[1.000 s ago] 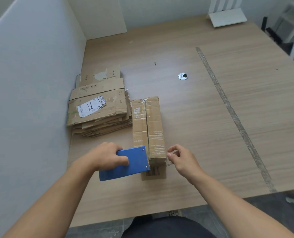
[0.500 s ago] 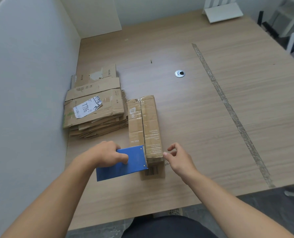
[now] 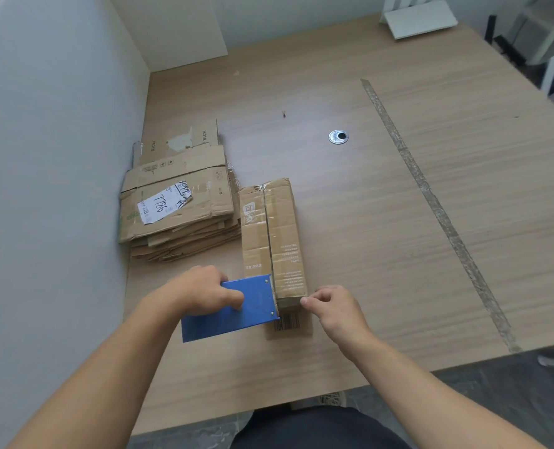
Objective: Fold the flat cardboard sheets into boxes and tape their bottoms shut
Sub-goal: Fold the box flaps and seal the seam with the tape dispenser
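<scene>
A long, narrow folded cardboard box (image 3: 282, 228) lies on the wooden table (image 3: 382, 254) with its flap seam facing up. My left hand (image 3: 201, 290) grips a blue tape dispenser (image 3: 236, 315), whose front edge sits against the box's near end. My right hand (image 3: 337, 309) is at the box's near right corner, where thumb and forefinger pinch what looks like the end of clear tape. A barcode flap sticks out under the near end. A stack of flat cardboard sheets (image 3: 178, 202) lies left of the box, touching it.
A grey partition wall (image 3: 58, 157) runs along the table's left side, close to the stack. A metal cable grommet (image 3: 338, 137) sits mid-table, and a worn tape strip (image 3: 431, 202) crosses the table diagonally. A white stand (image 3: 418, 19) is at the far right.
Both hands stayed at the box's near end. My right hand briefly loosened beside the corner, then closed its thumb and forefinger there again. The dispenser barely moved.
</scene>
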Demonstrator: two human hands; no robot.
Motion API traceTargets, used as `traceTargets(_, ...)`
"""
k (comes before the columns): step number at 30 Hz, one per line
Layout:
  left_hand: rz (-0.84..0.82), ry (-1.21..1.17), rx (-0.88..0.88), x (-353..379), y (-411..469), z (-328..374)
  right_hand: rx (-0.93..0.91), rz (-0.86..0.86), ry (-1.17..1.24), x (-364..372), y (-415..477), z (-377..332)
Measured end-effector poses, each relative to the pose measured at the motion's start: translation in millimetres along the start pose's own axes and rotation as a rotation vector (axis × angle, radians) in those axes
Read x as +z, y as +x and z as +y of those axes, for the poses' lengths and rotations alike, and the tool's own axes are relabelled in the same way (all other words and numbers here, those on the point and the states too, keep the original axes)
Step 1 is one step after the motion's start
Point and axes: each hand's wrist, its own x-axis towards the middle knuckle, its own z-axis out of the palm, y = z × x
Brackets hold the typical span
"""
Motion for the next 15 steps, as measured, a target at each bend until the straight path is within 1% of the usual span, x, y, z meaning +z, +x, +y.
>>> traceTargets(2, 0.006, 0.009, -0.008, -1, 0, 0, -0.009, 0.028, 0.011, 2, 0, 1)
traceTargets(4, 0.002, 0.009, -0.012, 0, 1, 0, -0.048, 0.046, -0.037, 2, 1, 6)
traceTargets(7, -0.018, -0.005, -0.015, 1, 1, 1, -0.140, 0.057, -0.202, 0, 6, 14)
traceTargets(9, -0.028, -0.013, -0.021, 0, 2, 3, -0.242, 0.096, -0.310, -1, 10, 18)
traceTargets(11, -0.035, -0.017, -0.030, -2, 4, 5, -0.369, 0.151, -0.455, -3, 12, 19)
traceTargets(12, -0.041, -0.018, -0.033, -3, 4, 5, -0.474, 0.174, -0.534, -3, 15, 19)
traceTargets(14, -0.051, -0.019, -0.037, -5, 5, 6, -0.755, 0.170, -0.677, -3, 22, 16)
traceTargets(15, -0.054, -0.019, -0.040, -5, 5, 6, -0.874, 0.132, -0.747, -3, 27, 15)
